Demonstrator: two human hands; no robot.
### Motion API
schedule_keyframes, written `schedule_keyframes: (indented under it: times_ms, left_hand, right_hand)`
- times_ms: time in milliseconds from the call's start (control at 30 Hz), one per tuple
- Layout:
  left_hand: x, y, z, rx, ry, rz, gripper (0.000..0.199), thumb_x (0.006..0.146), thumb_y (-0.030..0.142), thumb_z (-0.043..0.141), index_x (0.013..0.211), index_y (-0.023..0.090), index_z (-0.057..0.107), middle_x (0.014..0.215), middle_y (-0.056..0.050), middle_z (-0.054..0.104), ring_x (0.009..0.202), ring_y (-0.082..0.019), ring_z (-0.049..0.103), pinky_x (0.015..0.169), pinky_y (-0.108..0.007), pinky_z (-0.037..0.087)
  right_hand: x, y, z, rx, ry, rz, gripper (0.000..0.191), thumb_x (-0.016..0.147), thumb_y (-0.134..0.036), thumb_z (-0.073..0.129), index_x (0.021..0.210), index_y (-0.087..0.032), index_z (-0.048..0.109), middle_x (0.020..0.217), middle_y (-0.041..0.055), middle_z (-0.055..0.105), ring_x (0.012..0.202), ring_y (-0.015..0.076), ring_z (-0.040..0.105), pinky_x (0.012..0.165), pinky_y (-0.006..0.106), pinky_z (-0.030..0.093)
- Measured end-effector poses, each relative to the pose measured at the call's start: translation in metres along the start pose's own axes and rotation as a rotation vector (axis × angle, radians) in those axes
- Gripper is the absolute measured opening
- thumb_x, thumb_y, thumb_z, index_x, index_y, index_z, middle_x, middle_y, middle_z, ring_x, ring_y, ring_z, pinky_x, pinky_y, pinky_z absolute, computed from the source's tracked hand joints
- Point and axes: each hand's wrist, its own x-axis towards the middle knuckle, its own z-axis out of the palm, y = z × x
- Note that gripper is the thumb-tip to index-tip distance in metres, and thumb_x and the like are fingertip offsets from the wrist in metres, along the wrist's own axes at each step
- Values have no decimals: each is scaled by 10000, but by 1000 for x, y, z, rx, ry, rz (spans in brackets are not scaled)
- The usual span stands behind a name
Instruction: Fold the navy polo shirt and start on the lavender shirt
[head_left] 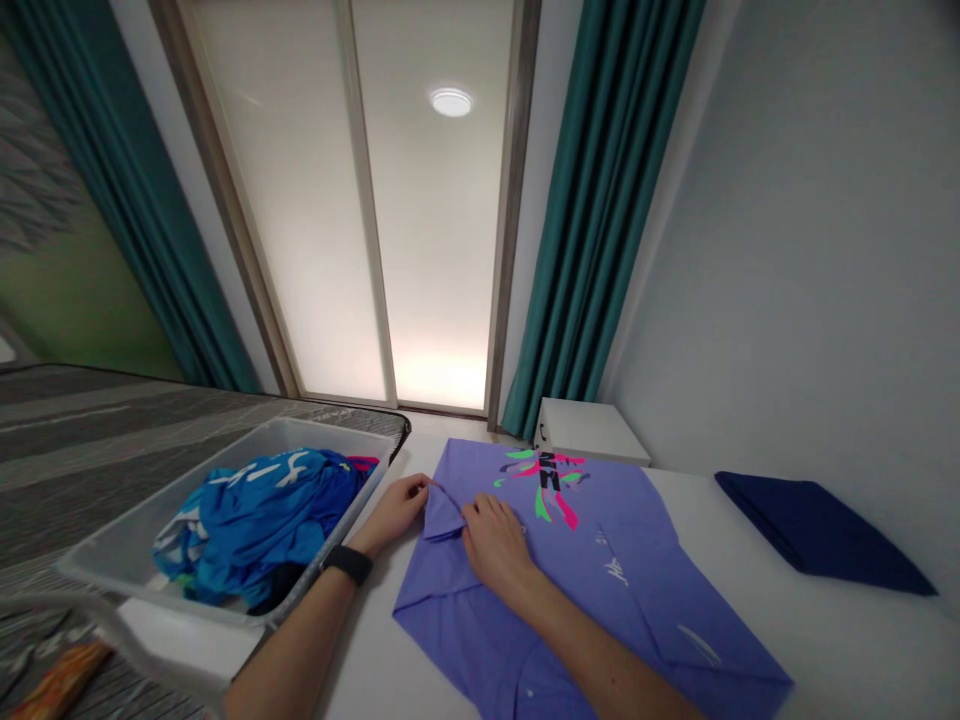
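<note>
A periwinkle-blue collared shirt (570, 570) lies flat on a white table (847, 650), printed with a pink, green and black graphic near the far edge. My left hand (397, 512), with a black watch band (346, 564) on its wrist, pinches the corner of a folded flap (442, 515) of the shirt between its fingertips. My right hand (495, 545) sits on the shirt beside that flap, its fingers closed on the fold. The shirt's lower part reaches toward me, partly under my right forearm.
To the left, a translucent grey plastic bin (225, 500) holding crumpled blue clothing (255, 525) sits on a striped grey bed (90, 450). A folded navy garment (817, 535) lies on the table's right side. A small white cabinet (592, 430) and teal curtains (600, 200) stand behind.
</note>
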Motion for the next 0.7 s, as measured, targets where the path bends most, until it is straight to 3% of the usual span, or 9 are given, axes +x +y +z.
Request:
schedule_keyframes:
  times_ms: [167, 300, 400, 567, 700]
  left_hand:
    - [1, 1, 0, -55, -16, 30, 334, 838, 452, 500, 796, 157, 650, 789, -51, 700, 747, -200, 632, 698, -281, 470]
    - [2, -1, 6, 79, 55, 36, 317, 864, 417, 482, 892, 158, 661, 712, -30, 675, 675, -194, 615, 628, -275, 433]
    - [3, -3, 11, 209, 117, 17, 280, 857, 380, 507, 959, 170, 661, 629, 6, 624, 603, -179, 582, 581, -261, 382]
    - [5, -8, 18, 408, 133, -19, 188, 873, 292, 519, 964, 196, 652, 667, 9, 639, 641, -164, 599, 604, -247, 338]
    - [6, -10, 18, 371, 147, 12, 215, 895, 325, 494, 969, 194, 647, 668, 1, 638, 633, -174, 592, 596, -257, 346]
  right_hand:
    - [13, 6, -2, 217, -93, 211, 271, 1005, -253, 308, 1094, -207, 561, 973, 67, 700, 914, 209, 656, 758, 293, 434]
    - [16, 15, -6, 186, -162, 312, 365, 986, -296, 372, 1328, -211, 467, 1062, 114, 706, 973, 253, 673, 769, 337, 463]
    - [13, 19, -7, 96, -226, 326, 477, 961, -312, 422, 1417, -171, 405, 1083, 166, 697, 998, 288, 670, 799, 385, 479]
    - [10, 20, -11, 29, -269, 292, 470, 956, -302, 420, 1401, -153, 449, 1096, 184, 695, 1001, 297, 670, 810, 398, 492]
    - [6, 19, -17, 25, -273, 287, 569, 946, -306, 437, 1479, -134, 339, 1077, 196, 700, 984, 314, 675, 796, 410, 498]
